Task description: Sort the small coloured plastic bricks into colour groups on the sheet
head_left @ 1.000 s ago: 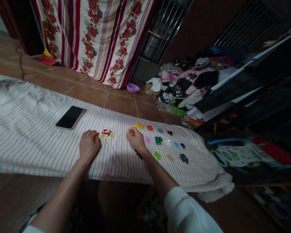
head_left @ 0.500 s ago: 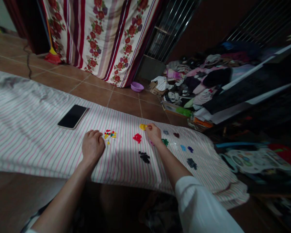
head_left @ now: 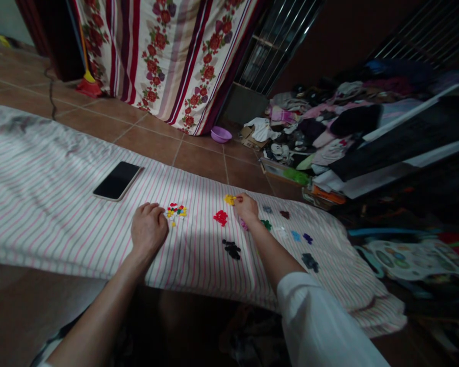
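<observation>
My left hand [head_left: 149,229] rests on the striped cloth with its fingers curled in and their tips hidden. Beside it lies a mixed heap of tiny red, yellow, white and green pieces [head_left: 176,210]. My right hand [head_left: 247,206] pinches at the edge of a small yellow pile [head_left: 229,199], its fingertips closed on what looks like a small yellow piece. Close to it are red pieces [head_left: 221,218], black pieces [head_left: 232,250], and pink pieces [head_left: 244,224] partly behind the wrist. Green pieces [head_left: 266,224] sit just right of the forearm.
Toward the right lie small light blue [head_left: 296,235], dark purple [head_left: 308,238], brown [head_left: 285,214] and dark grey [head_left: 310,262] piles. A phone [head_left: 117,181] lies on the striped cloth [head_left: 61,219] at left. Beyond the far edge, a purple basin [head_left: 221,134] stands on the tiled floor.
The whole view has shifted slightly, moving most things a little to the right in the picture. Both hands keep nearly the same places on the cloth, the right one still at the yellow pile.
</observation>
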